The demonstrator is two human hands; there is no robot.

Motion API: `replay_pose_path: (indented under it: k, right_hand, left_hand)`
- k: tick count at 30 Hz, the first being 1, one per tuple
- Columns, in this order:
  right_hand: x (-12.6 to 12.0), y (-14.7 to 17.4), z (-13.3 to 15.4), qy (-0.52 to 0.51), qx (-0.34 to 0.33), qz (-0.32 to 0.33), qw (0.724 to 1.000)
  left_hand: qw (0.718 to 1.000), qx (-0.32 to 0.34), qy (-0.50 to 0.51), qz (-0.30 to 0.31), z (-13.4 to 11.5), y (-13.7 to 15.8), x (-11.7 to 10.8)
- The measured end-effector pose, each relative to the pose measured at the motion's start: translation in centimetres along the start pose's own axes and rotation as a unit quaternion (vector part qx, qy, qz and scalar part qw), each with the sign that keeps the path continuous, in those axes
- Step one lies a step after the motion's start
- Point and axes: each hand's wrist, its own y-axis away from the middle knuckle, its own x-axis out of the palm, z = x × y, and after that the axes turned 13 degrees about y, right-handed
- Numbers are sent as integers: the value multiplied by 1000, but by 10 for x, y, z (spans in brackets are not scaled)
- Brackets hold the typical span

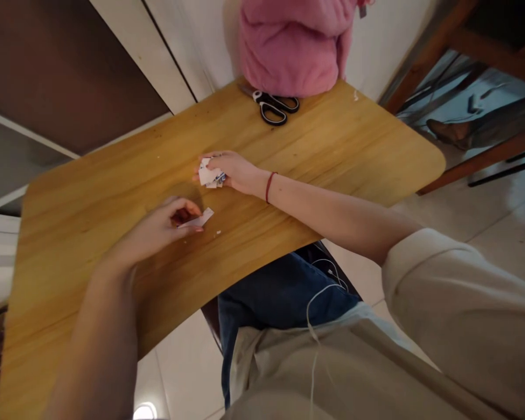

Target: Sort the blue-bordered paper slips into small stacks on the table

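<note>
Several small paper pieces point(210, 175), white with some blue print, are bunched in my right hand point(234, 169), the thumb pressed over them. This hand rests low at the middle of the wooden table point(266, 175). Nearer to me and to the left, my left hand point(170, 224) has its thumb and fingers around a white paper strip point(203, 218), whose free end points toward the right. The strip's other end is partly hidden by the fingers. Tiny paper scraps point(219, 233) lie on the wood just right of the left hand.
Black-and-white scissors point(273, 108) lie at the table's far edge, against a pink plush cloth item point(293, 52). A white scrap point(356, 95) is at the far right. A thin white cable point(310, 315) hangs over my clothes. Another person's shoe point(448, 131) shows beyond the right side.
</note>
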Motion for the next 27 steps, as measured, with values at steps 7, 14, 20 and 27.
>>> replay_pose_path:
  k: [7, 14, 20, 27]
  right_hand:
    - [-3, 8, -14, 455, -260, 16, 852]
    - [-3, 0, -29, 570, -298, -55, 763]
    - [-4, -8, -31, 549, -299, -98, 774]
    - [-5, -4, -32, 544, -297, -88, 780]
  left_hand:
    - [1000, 0, -15, 18, 9, 3, -9]
    - [998, 16, -62, 29, 14, 2, -7]
    - [998, 12, 39, 41, 8, 4, -4]
    - [989, 20, 137, 50, 7, 4, 2]
